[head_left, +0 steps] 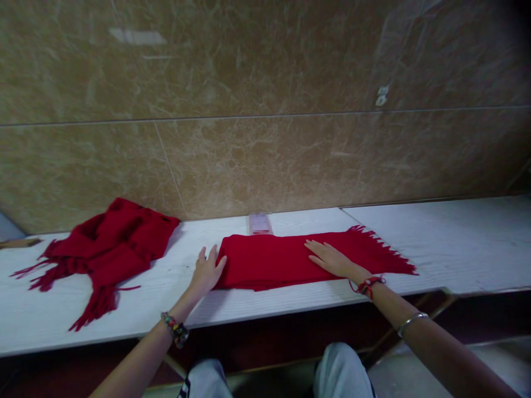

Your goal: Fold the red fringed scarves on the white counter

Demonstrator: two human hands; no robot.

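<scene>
A red scarf (pixel 274 262) lies folded into a long flat strip on the white table (pixel 166 301), its fringe pointing right. At its left end is my left hand (pixel 206 273), fingers apart, the thumb side touching the folded edge. My right hand (pixel 329 258) rests flat on top of the strip, right of its middle, with the fingers stretched out toward the left. Neither hand grips the cloth. Farther left, a second red scarf (pixel 120 237) sits in a loose crumpled heap with its fringes hanging toward the front and left.
A small pale packet (pixel 260 224), partly blurred, lies behind the folded scarf near the tiled wall (pixel 249 160). A brown flat piece (pixel 20 243) lies at the far left. The table's front edge runs just above my knees (pixel 342 365). A small white fixture (pixel 382 95) is on the wall.
</scene>
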